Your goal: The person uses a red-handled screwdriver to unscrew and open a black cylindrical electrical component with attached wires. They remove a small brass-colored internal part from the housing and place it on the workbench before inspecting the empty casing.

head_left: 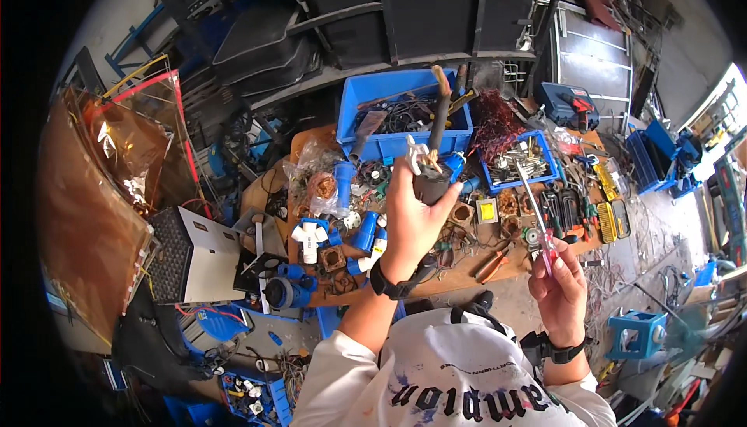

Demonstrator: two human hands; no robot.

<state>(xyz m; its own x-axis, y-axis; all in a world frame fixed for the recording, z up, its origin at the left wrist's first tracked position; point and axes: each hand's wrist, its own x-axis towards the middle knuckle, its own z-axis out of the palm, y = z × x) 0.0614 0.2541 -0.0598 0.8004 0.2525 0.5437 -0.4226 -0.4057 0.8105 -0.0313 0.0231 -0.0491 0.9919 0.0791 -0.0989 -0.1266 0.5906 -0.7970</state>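
Note:
My left hand (414, 221), raised above the middle of the bench, is closed round a dark cylindrical part (430, 187). A white piece (416, 153) shows at its top; what kind of part it is I cannot make out. In my right hand (562, 287), at the bench's front right, is a screwdriver (548, 254) with a clear pinkish-red handle. Its long metal shaft points up and away to the left, apart from the dark part. Below and between the hands, pliers with orange handles (492, 266) lie at the bench edge.
A large blue bin (405, 145) holds cables, with sticks standing at its right side. To its right stands a small blue tray (520, 186) of metal pieces. Blue and white pipe fittings (310, 240) crowd the left, hand tools (569, 205) the right. A wooden bench (443, 277) carries these.

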